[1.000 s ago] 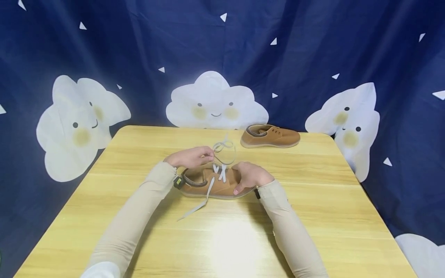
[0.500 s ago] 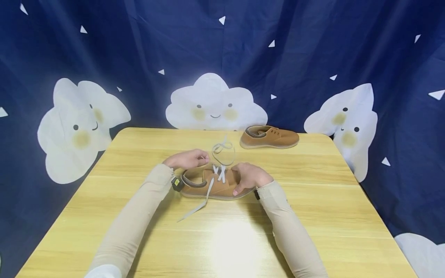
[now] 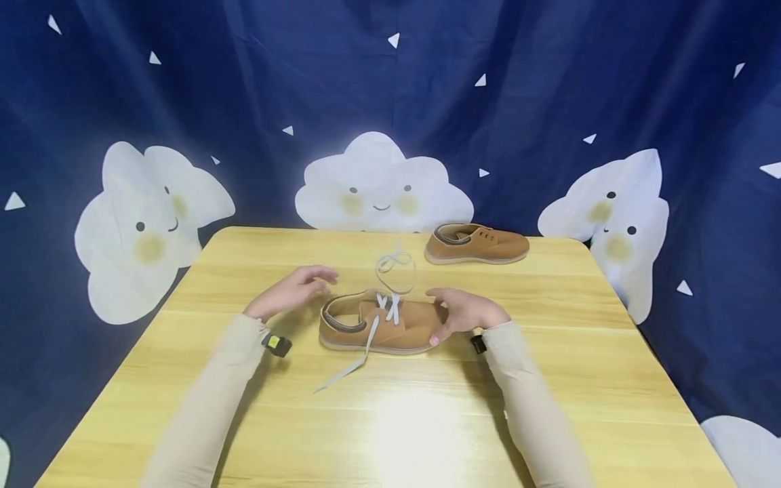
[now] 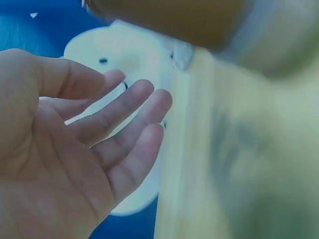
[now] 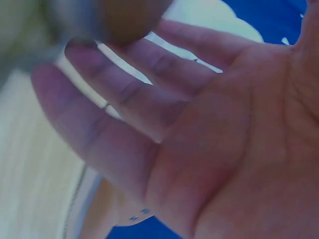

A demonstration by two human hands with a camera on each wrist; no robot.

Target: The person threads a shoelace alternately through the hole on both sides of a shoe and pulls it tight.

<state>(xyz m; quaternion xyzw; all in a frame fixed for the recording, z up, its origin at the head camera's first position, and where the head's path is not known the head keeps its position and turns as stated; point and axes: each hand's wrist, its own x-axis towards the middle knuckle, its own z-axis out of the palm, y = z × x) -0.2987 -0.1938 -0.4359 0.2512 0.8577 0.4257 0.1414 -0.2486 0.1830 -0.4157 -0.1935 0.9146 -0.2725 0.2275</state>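
A brown lace-up shoe (image 3: 421, 324) lies on the table with its toe to the right. Its white lace (image 3: 371, 333) crosses over the tongue; one end trails toward the near side, the other lies curled behind the shoe. Left of the heel, my left hand (image 3: 295, 291) hovers apart from the shoe with relaxed, spread fingers and nothing in them; the left wrist view shows the bare palm (image 4: 55, 164). Around the toe, my right hand (image 3: 466, 314) has its thumb and fingers spread on either side, the fingertips right at the toe (image 5: 132, 20) in the right wrist view.
A second brown shoe (image 3: 482, 245), with no lace in its eyelets, stands at the table's back edge, right of centre. The wooden table (image 3: 293, 420) reaches to a dark blue curtain (image 3: 390, 88) printed with clouds.
My left hand has let go of the lace and moved left, away from the shoe. My right hand has loosened from the toe and shifted slightly right.
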